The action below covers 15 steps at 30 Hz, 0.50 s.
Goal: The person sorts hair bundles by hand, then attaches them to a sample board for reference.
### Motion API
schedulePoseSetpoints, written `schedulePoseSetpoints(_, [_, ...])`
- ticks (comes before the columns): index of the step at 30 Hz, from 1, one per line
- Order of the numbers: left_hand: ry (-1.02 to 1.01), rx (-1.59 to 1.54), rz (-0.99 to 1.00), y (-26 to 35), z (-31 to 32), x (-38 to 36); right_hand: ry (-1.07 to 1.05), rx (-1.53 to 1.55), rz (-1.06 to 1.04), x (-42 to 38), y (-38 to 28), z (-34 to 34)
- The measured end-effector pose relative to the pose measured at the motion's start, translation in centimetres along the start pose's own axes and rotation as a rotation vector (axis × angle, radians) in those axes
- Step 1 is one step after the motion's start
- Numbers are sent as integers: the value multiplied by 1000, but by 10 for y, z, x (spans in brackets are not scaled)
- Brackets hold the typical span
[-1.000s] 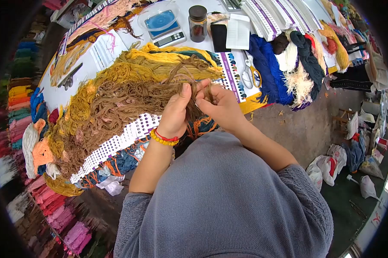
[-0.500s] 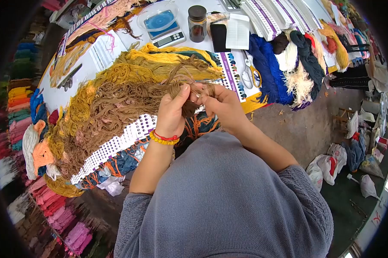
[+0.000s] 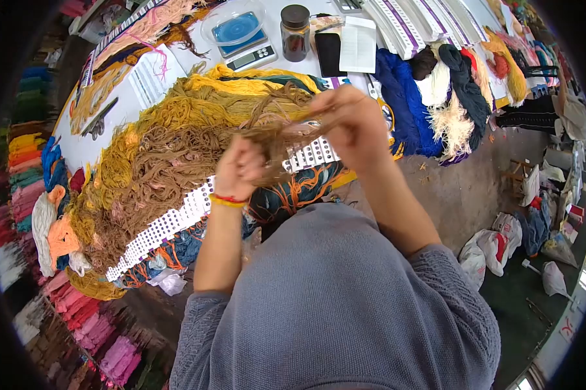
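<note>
Left hand: the left hand [image 3: 239,170] is curled shut around one end of a thin bunch of brown wool strands [image 3: 281,134], low and close to the body, a red and yellow bead bracelet [image 3: 227,200] on its wrist.
Right hand: the right hand [image 3: 350,123] is raised above the surface, fingers pinched closed on the other end of the same bunch.
Brown strands: stretched between the two grips, slightly blurred, above the heap of brown and mustard-yellow yarn [image 3: 169,153] that spreads over the white surface [image 3: 85,146].
Under the hands: a white colour card with rows of small holes [image 3: 176,218] lies along the near edge of the surface.
Farther back: a small digital scale with a blue tray [image 3: 241,39], a dark brown jar [image 3: 295,25] just beside it.
Right side: skeins of blue yarn [image 3: 403,91] beside cream and dark ones.
</note>
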<state>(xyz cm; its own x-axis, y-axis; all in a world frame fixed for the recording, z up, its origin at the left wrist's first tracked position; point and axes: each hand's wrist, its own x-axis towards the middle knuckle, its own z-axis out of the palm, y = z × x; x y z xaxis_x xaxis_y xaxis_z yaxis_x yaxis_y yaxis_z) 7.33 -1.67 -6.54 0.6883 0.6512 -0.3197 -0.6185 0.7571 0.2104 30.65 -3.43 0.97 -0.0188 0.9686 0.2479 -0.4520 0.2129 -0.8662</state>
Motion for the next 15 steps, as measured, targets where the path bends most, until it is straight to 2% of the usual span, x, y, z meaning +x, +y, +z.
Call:
schedulePoseSetpoints(1, [66,-23,88,18,-8,-10,231,577,292,0,-12,-7])
schedulePoseSetpoints(2, [114,-44,160,43,-23,-23,340,628,189,1,-4,-35])
schedulePoseSetpoints(3, [156,5,244,70,-37,-38,307,768,248,2,-9,-71])
schedulePoseSetpoints(4, [210,-31,305,98,-51,-56,455,832,222,2,-14,-97])
schedulePoseSetpoints(5, [349,42,413,126,-64,-74,452,796,196,-4,-17,-128])
schedulePoseSetpoints(6, [502,266,583,156,-83,-92,494,790,246,-7,-21,-160])
schedulePoseSetpoints(7, [654,369,628,188,-93,-116,636,638,187,-13,-24,-190])
schedulePoseSetpoints(8, [791,309,626,214,-94,-138,561,572,200,-23,-29,-228])
schedulePoseSetpoints(9, [1080,334,829,221,-66,-136,689,392,192,-29,-38,-256])
schedulePoseSetpoints(10, [1141,403,800,264,-88,-163,707,335,211,-32,-48,-286])
schedulePoseSetpoints(11, [1175,485,770,302,-102,-193,833,332,230,-37,-67,-312])
schedulePoseSetpoints(12, [1221,568,768,332,-108,-215,911,255,120,-42,-77,-342])
schedulePoseSetpoints(13, [1268,662,782,363,-112,-235,1006,289,102,-39,-94,-349])
schedulePoseSetpoints(14, [1356,793,796,390,-106,-247,1062,182,39,-38,-110,-366])
schedulePoseSetpoints(15, [1459,976,829,414,-96,-258,1207,142,-62,-33,-129,-384])
